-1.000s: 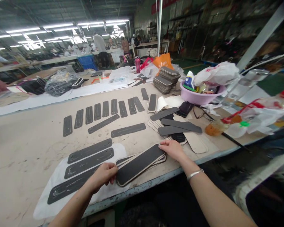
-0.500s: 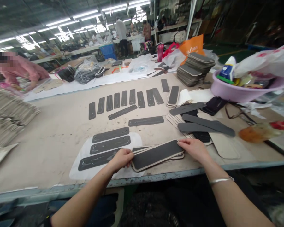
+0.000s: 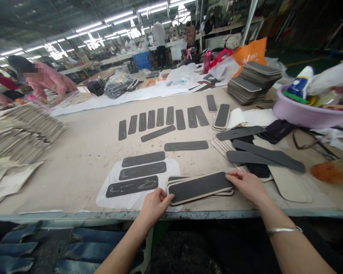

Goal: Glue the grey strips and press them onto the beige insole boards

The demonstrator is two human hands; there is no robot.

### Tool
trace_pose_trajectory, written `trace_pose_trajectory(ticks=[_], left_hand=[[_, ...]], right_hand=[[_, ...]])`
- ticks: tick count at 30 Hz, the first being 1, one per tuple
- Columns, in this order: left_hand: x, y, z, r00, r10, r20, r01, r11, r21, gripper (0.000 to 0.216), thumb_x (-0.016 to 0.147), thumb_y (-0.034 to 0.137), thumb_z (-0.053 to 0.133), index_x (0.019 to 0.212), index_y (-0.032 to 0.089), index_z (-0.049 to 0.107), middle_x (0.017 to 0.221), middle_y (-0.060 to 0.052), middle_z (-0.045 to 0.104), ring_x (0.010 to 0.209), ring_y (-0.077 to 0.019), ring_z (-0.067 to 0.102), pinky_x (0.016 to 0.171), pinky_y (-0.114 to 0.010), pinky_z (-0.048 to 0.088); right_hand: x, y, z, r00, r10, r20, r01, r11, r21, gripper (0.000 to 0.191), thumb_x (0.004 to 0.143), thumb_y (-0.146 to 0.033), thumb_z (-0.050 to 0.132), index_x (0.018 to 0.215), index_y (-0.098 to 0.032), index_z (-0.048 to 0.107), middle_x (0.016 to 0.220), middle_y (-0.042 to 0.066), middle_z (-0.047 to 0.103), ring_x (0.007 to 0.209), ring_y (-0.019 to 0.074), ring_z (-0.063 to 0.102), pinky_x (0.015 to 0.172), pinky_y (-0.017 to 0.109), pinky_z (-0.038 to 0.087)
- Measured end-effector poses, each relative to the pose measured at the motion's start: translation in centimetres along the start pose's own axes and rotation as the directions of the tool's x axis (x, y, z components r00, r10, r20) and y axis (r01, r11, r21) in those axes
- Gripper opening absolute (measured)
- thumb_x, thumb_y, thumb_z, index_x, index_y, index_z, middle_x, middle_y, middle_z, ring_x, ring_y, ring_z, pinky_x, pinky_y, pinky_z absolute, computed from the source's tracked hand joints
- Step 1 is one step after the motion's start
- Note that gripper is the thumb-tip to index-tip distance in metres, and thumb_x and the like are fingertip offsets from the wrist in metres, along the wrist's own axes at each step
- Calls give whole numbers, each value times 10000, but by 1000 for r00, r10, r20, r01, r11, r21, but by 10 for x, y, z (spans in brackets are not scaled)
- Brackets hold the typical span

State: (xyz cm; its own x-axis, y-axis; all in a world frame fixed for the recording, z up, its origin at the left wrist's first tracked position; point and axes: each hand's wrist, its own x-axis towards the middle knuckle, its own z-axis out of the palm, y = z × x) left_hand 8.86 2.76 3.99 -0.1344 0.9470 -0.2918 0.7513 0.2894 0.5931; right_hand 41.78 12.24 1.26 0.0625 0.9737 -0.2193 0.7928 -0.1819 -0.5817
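A small stack of long black-faced strips with pale edges (image 3: 201,186) lies near the front edge of the workbench (image 3: 74,167). My left hand (image 3: 156,203) grips the stack's left end, fingers curled on it. My right hand (image 3: 247,184) holds the right end, fingers pressed against the strips. Just left of the stack, three long dark strips (image 3: 143,170) lie on a white sheet (image 3: 111,198).
A row of short dark pieces (image 3: 160,118) lies mid-table. Long grey strips (image 3: 263,154) and pale cut shapes sit to the right, with a purple basin (image 3: 308,114) and stacked pads (image 3: 253,85) behind. Pale stacked sheets (image 3: 20,133) fill the left. A person in pink (image 3: 50,82) bends far left.
The view has swung left, bringing the pale stacks and the person in pink into sight. Both hands stay on the ends of the strip stack, which sits squarer to the table edge.
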Motion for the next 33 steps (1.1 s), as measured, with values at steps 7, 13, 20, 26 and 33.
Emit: trace_pose_trajectory(ticks=[7, 13, 20, 26, 33], left_hand=[[3, -5, 16, 984, -140, 107, 168, 926, -338, 279, 736, 478, 555, 724, 220, 449, 478, 38, 571, 425, -159, 572, 395, -213, 367], [-1, -10, 22, 975, -205, 89, 222, 835, -504, 266, 707, 384, 602, 831, 219, 435, 539, 44, 593, 418, -144, 571, 348, -192, 365], [-6, -14, 28, 987, -148, -57, 93, 829, -551, 256, 706, 388, 616, 820, 201, 482, 556, 69, 541, 465, -125, 596, 401, -182, 375], [-6, -12, 31, 984, -169, -53, 108, 807, -581, 314, 674, 419, 633, 831, 199, 471, 637, 66, 539, 484, -124, 604, 400, -187, 380], [-7, -9, 30, 983, -179, -49, 118, 807, -579, 418, 663, 503, 624, 887, 197, 450, 560, 57, 556, 456, -146, 580, 405, -214, 402]], right_hand=[[-2, -1, -2, 1000, 11, 2, -11, 1000, 15, 338, 717, -516, 548, 874, -256, 695, 799, -1, 682, 788, 216, 616, 686, 302, 436], [-3, 0, 1, 1000, -2, 14, 1, 999, 53, 379, 708, -546, 566, 908, -241, 669, 811, 14, 676, 776, 213, 620, 688, 304, 451], [-5, 6, 4, 999, -32, 14, 29, 980, 195, 397, 687, -504, 625, 953, -209, 643, 902, 40, 671, 817, 204, 625, 733, 305, 472], [-10, 3, 4, 996, -76, -48, 88, 937, 338, 326, 674, -417, 653, 916, -202, 620, 815, 25, 656, 734, 179, 624, 699, 290, 483], [-16, -3, 3, 993, -103, -56, 117, 918, 379, 299, 657, -363, 649, 909, -202, 630, 811, 15, 647, 705, 166, 613, 700, 294, 480]])
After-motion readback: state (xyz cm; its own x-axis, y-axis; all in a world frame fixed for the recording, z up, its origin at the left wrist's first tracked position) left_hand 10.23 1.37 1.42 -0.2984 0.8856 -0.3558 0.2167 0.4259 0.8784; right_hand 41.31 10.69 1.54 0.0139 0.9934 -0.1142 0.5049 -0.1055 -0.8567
